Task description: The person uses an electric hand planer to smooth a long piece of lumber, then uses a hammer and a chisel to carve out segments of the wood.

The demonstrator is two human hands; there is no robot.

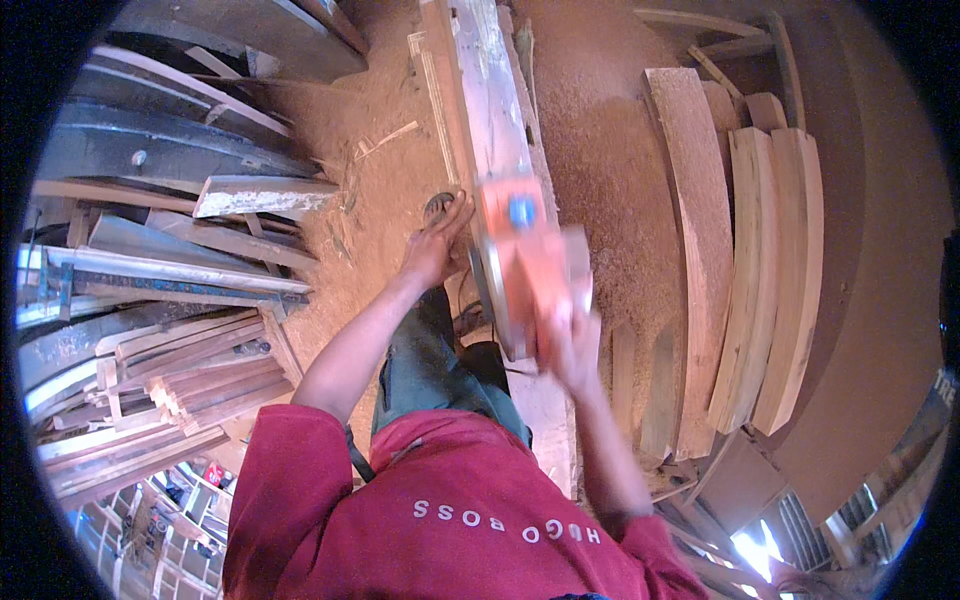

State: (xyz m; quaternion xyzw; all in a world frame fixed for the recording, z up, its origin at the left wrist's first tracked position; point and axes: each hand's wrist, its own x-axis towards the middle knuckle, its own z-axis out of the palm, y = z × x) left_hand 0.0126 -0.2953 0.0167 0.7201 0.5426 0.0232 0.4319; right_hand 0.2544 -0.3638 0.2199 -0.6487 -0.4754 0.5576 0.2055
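Observation:
An orange electric hand planer (pixel 515 270) with a blue knob sits on a long wooden board (pixel 490 90), its outline smeared by motion. My right hand (pixel 570 350) is wrapped round the planer's rear handle. On the board's left side, my left hand (pixel 440 245) grips the edge, fingers bent against the wood just beside the planer's front. The board runs away from me, pale and streaked on top. Under the planer its surface is hidden.
Sawdust covers the floor (pixel 610 150) on both sides. Thick curved timbers (pixel 695 230) lie at the right. Stacked planks and offcuts (pixel 220 370) crowd the left, and a pale-faced plank (pixel 265 197) juts toward the board. My legs (pixel 430 350) stand close on the board's left.

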